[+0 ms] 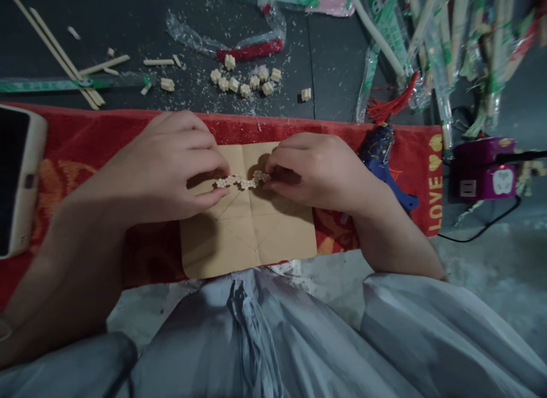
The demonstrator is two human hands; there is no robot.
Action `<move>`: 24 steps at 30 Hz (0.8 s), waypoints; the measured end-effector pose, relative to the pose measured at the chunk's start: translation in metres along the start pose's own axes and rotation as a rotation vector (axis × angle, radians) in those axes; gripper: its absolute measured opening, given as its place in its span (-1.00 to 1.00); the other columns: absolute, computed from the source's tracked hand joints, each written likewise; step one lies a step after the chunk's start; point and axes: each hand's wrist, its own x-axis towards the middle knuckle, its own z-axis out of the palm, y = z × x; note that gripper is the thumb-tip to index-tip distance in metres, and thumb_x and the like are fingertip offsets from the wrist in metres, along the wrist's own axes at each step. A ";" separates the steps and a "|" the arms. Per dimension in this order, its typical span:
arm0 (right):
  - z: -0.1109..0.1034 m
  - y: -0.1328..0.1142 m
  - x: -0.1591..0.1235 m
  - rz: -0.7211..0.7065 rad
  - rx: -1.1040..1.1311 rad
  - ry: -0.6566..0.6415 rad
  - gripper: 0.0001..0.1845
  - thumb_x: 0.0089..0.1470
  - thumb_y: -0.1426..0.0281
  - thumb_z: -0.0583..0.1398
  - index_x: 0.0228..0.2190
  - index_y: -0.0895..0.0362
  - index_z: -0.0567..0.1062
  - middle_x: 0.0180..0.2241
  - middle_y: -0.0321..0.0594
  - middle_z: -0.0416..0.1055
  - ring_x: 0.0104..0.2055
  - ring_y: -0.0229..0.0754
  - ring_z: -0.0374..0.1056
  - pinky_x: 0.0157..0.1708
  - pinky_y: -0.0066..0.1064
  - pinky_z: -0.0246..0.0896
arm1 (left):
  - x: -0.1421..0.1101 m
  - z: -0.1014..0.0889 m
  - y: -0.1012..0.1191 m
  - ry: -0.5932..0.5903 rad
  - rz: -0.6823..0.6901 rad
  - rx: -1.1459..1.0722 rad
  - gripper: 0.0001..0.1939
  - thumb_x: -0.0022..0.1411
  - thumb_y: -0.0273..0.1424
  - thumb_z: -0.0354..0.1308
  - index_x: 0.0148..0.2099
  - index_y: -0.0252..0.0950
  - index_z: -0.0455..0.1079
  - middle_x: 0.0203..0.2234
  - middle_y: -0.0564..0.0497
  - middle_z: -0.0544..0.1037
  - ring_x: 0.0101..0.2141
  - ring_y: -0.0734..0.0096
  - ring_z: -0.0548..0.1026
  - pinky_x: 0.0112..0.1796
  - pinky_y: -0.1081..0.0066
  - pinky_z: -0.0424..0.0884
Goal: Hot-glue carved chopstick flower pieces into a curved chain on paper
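Observation:
A wavy strip of small pale wooden pieces (243,182) lies over a folded sheet of tan paper (282,232) with faint drawn lines. My left hand (183,164) pinches the strip's left end between thumb and fingers. At the other end, my right hand (314,167) grips the strip in the same way. The paper rests on a red towel (106,135). Just right of my right hand, a blue glue gun (387,164) lies on the towel, partly hidden by my wrist.
Several small wooden clusters (245,90) sit beyond the towel among crumbs. Thin sticks (55,44) lie far left, above a phone (25,181). Plastic-wrapped sticks (440,56) and a red tassel (395,104) fill the back right. A purple power socket (482,170) with cables stands at right.

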 end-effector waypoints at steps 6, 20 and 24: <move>-0.002 -0.003 0.003 0.035 -0.012 -0.062 -0.90 0.41 0.37 0.33 -0.13 0.11 0.67 -0.12 -0.09 0.69 -0.07 0.00 0.54 -0.15 -0.23 0.20 | 0.001 0.001 -0.002 0.002 0.048 -0.003 -0.62 0.61 -0.07 0.07 -0.08 -0.08 0.67 -0.23 0.02 0.66 0.06 0.05 0.56 0.29 0.01 0.47; 0.004 0.002 0.000 -0.016 0.014 0.012 -0.90 0.39 0.39 0.31 -0.16 0.13 0.67 -0.19 -0.16 0.64 -0.14 -0.08 0.47 -0.19 -0.27 0.11 | 0.005 0.000 0.004 -0.024 -0.079 -0.167 -0.73 0.48 -0.09 0.22 -0.17 -0.06 0.65 -0.25 0.01 0.64 0.13 0.01 0.56 0.45 -0.10 0.34; 0.003 0.000 0.001 -0.001 0.019 0.013 -0.91 0.37 0.41 0.31 -0.18 0.13 0.66 -0.20 -0.16 0.64 -0.13 -0.07 0.48 -0.18 -0.27 0.10 | 0.007 0.000 0.004 -0.020 -0.093 -0.198 -0.74 0.44 -0.09 0.22 -0.20 -0.06 0.64 -0.27 0.01 0.63 0.11 -0.02 0.56 0.46 -0.16 0.33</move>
